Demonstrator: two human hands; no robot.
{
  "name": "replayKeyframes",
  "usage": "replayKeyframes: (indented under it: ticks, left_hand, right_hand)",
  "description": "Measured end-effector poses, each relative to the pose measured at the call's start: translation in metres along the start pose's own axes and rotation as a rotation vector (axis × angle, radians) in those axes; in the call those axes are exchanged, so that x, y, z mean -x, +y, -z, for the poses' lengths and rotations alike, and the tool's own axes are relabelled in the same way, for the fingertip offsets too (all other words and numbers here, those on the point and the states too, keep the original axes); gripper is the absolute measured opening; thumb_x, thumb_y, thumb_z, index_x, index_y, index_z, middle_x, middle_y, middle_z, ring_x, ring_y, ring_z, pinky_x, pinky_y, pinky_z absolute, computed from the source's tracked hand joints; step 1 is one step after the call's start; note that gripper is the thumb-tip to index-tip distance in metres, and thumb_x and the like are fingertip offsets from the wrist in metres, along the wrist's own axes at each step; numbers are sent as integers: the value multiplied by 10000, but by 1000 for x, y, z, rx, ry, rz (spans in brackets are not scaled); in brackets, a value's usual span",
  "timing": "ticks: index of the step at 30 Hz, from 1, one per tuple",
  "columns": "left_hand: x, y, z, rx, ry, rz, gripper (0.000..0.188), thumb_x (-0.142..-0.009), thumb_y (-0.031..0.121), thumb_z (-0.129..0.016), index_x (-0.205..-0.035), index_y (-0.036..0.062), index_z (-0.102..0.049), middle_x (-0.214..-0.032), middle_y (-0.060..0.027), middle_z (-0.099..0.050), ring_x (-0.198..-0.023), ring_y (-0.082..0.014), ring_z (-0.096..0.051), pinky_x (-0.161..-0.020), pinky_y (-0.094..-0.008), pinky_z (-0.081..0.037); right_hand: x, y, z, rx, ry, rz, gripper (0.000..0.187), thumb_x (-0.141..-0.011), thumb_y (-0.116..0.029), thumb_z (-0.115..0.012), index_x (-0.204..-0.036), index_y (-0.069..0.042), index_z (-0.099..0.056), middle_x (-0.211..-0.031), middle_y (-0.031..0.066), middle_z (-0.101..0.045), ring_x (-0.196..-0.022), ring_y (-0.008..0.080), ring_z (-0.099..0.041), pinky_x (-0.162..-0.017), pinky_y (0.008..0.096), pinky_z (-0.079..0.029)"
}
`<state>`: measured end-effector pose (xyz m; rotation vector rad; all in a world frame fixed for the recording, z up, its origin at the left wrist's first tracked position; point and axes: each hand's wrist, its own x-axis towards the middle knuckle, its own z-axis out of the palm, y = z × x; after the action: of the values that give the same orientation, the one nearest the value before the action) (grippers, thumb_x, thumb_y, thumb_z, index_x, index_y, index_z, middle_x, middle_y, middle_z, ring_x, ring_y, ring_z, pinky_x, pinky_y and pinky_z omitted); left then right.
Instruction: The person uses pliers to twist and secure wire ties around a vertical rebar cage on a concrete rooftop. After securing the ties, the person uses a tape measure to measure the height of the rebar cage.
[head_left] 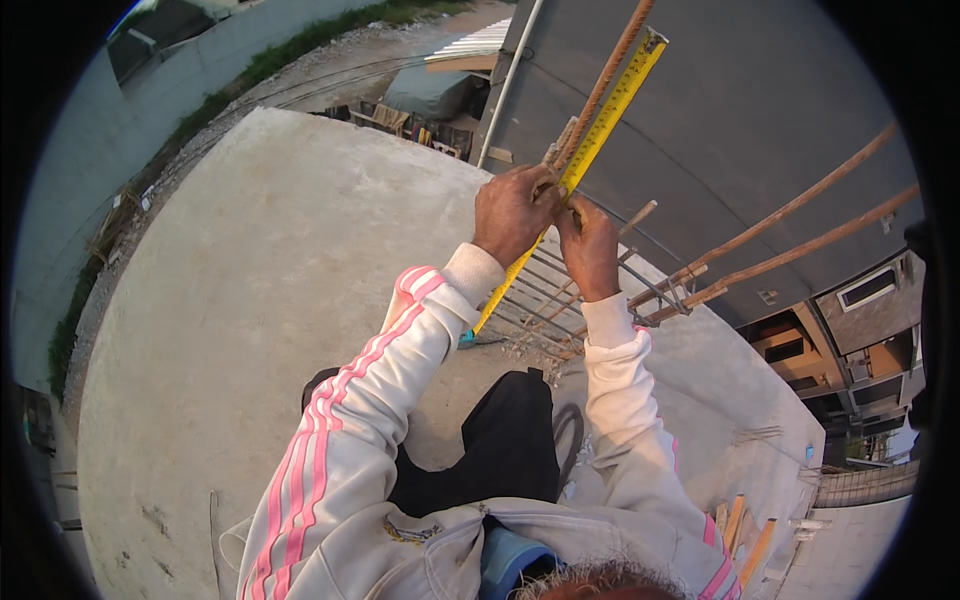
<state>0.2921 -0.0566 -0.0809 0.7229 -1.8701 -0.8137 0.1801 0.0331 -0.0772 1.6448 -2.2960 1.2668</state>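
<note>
The left hand point(515, 210) and right hand point(590, 245) are closed on the tape point(619, 110), though whether the rod point(606, 80) is also gripped by the left cannot be told. The tape is held out alongside the rod, across the far edge of the slab point(250, 270), near the cage. It is probably best kept straight and parallel to the rod, the pinch guarded against slipping.

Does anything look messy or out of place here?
Mostly just untidiness: small loose debris is scattered on the concrete slab near the rusty steel bars, and wooden strips lie toward the lower right. Nothing looks clearly broken; the bars' curve may come from the wide lens.
</note>
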Motion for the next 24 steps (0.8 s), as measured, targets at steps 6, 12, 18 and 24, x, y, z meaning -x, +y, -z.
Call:
replayKeyframes:
  ticks: [6,12,18,24]
  left_hand:
    - [-1,1,-2,-15,63,-4,210,-839,268,-783,-951,99,-728,-880,-79,-717,-796,-299,-705,-716,-411,-564]
    - [-14,-2,5,-115,241,-230,340,-789,225,-839,-1064,97,-686,-1128,-86,-631,-952,-286,-673,-777,-415,-582]
    - [-29,-4,9,69,82,-196,368,-808,233,-842,-1116,89,-699,-1230,-97,-599,-1071,-283,-630,-909,-424,-563]
    - [-45,0,11,-15,214,-410,336,-849,221,-823,-1151,121,-713,-1230,-99,-659,-1051,-298,-656,-968,-431,-539]
  right_hand:
    - [-12,-3,2,-58,0,6,173,-976,-134,-664,-1031,27,-691,-791,190,-690,-669,250,-650,-650,382,-500]
    - [-11,3,-12,-190,71,52,152,-988,-95,-651,-1025,48,-689,-811,152,-682,-701,169,-587,-681,350,-492]
    - [-10,10,-20,-308,50,-59,137,-983,-50,-646,-1043,66,-687,-890,77,-703,-841,112,-596,-782,307,-506]
    - [-7,7,-23,-424,60,-98,142,-993,-62,-630,-1043,59,-684,-877,76,-693,-822,120,-591,-783,307,-501]
